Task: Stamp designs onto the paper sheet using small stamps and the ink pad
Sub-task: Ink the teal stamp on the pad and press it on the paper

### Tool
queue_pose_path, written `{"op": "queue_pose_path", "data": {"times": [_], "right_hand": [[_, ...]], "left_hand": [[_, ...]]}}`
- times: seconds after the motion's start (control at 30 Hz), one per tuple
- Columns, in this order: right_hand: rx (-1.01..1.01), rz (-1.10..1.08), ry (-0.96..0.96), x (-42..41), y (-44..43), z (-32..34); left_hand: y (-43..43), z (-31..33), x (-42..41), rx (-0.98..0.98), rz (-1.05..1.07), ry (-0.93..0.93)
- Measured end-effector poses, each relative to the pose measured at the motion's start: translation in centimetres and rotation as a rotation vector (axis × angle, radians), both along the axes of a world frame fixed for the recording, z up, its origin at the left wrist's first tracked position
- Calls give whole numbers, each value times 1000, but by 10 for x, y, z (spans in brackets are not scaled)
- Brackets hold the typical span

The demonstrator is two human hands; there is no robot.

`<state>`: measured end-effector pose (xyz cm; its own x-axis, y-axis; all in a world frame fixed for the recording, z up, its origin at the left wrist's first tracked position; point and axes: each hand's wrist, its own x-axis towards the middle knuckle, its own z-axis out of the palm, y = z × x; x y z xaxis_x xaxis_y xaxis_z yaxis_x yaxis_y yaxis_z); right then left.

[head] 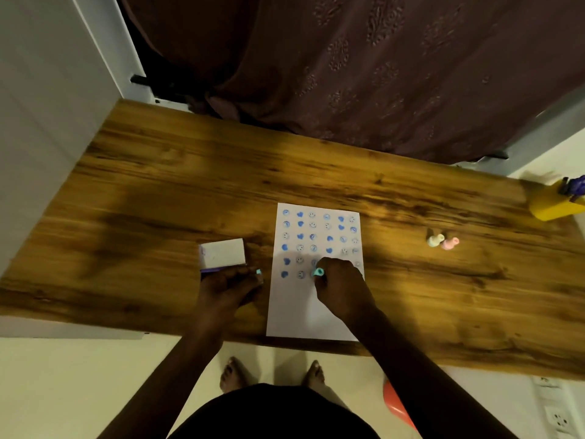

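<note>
Your right hand [340, 285] pinches the teal stamp [318, 273] upright on the paper sheet [311, 315], whose long axis runs twelve to six, while your left hand [229, 288], fingers curled, steadies the ink pad [222, 254] at nine o'clock, nearer it.

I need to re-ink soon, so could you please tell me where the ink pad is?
In the head view, the ink pad sits on the wooden table, just left of the paper sheet, with the left hand touching its near edge.
</note>
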<state>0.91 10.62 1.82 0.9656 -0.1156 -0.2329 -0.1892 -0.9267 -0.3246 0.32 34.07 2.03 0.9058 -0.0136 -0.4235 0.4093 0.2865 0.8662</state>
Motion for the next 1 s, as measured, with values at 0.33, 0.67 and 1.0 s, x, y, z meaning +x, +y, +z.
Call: {"op": "queue_pose_path", "data": {"times": [0.33, 0.67, 1.0], "right_hand": [[-11, -22, -36, 4, 3, -9], [88, -5, -19, 11, -16, 5], [788, -213, 15, -29, -47, 49]], "left_hand": [[-13, -3, 5, 50, -6, 20], [-21, 10, 6, 50, -79, -56], [-74, 16, -13, -23, -238, -41]]}}
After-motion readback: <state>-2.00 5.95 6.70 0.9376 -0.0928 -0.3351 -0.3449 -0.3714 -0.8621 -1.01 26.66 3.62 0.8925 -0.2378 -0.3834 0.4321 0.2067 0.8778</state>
